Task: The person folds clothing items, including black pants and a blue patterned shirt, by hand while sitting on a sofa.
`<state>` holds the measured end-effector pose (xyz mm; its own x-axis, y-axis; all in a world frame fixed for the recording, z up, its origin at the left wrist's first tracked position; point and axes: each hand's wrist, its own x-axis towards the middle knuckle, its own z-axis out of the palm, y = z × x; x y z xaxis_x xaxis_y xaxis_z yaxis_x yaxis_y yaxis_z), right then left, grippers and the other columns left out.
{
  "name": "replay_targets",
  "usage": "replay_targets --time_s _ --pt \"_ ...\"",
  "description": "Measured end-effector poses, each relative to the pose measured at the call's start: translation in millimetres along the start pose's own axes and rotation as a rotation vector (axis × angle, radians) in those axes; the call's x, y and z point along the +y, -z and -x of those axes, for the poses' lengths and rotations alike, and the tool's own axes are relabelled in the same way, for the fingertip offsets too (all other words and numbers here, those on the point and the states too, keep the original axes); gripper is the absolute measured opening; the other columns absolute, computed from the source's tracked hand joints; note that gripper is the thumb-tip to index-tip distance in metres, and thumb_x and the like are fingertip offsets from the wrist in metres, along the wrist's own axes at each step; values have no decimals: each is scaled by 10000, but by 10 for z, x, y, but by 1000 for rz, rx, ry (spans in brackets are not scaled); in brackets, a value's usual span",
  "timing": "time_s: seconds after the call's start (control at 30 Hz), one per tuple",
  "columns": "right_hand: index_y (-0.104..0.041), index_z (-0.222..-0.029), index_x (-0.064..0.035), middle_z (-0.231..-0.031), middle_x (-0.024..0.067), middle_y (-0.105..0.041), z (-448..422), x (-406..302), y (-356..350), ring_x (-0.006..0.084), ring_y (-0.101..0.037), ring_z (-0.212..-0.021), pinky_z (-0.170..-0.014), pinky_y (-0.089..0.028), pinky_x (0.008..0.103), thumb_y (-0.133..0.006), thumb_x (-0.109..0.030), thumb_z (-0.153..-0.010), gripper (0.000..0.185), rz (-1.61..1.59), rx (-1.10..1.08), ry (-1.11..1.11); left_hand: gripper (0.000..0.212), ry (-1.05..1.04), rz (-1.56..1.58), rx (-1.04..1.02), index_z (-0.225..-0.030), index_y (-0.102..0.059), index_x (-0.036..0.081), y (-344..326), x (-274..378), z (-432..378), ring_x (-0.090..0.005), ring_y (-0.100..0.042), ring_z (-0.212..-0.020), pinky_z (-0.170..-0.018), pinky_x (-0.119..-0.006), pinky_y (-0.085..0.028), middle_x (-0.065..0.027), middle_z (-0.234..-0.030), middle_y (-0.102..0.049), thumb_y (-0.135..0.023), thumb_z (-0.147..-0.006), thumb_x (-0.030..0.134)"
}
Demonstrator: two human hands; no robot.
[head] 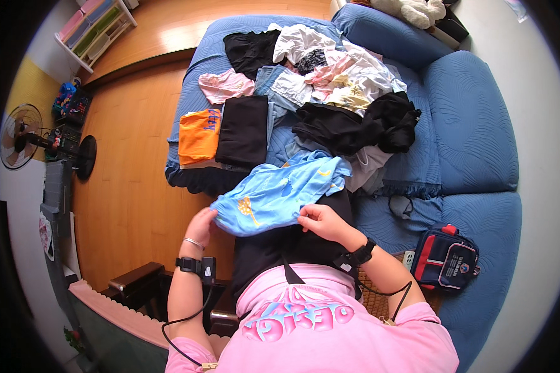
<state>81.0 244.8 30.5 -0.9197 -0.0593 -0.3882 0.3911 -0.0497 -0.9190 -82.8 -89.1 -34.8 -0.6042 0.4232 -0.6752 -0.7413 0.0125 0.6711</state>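
Observation:
A light blue printed garment (270, 196) with a yellow giraffe figure is spread over my lap. My left hand (201, 224) pinches its left edge, and my right hand (321, 221) grips its lower right edge between thumb and fingers. Beyond it, a folded orange garment (198, 137) and a folded black garment (242, 130) lie side by side on the blue sofa cover. Loose black clothing (329, 128) lies just past the blue garment, partly over grey clothing (369, 165). Farther off is a heap of white, pink and yellow clothes (350, 77), with a pink patterned garment (226, 85) at its left.
A navy and red school bag (445, 261) rests on the sofa at the right, near a grey cloth item (400, 206). A standing fan (23, 137) is at the far left. Dark wooden furniture (137, 279) stands at my lower left, and a plush toy (413, 10) sits at the top right.

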Motion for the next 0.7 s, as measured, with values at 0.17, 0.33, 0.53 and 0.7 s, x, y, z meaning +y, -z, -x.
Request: replay_targets --time_s 0.17,0.33,0.53,0.7 --pt "-604 -894 -8 -793 -15 -595 -1 -70 -11 69 -576 -716 -664 -483 234 -600 -120 -945 123 -72 -33 90 232 -300 278 59 -1112 -617 88 224 440 97 -157 -624 -990 -913 -344 -478 -33 -1094 -672 -514 -952 221" --pt "-613 -893 -24 -707 50 -585 -51 -139 -414 127 -581 -652 -607 -471 297 -630 -133 -898 111 227 -257 173 141 -261 218 338 -880 -608 110 567 192 225 -97 -584 -683 -623 -266 -484 27 -781 -628 -519 -931 207" --pt "-633 -927 -18 -744 51 -633 -307 64 -562 140 -601 -697 -648 -487 309 -617 -170 -892 157 217 -364 30 504 -458 -998 563 -1264 -502 -33 515 -494 183 -297 -531 -1153 -1012 -383 -422 -167 -1218 -551 -587 -775 54" --pt "-666 -981 3 -827 36 -666 -474 -55 -580 102 -592 -767 -722 -486 268 -624 -152 -908 176 114 -208 154 522 -882 -1178 -25 -1199 -555 48 -955 -96 553 -358 -455 -1246 -1059 -439 -367 -184 -1322 -494 -669 -690 53"
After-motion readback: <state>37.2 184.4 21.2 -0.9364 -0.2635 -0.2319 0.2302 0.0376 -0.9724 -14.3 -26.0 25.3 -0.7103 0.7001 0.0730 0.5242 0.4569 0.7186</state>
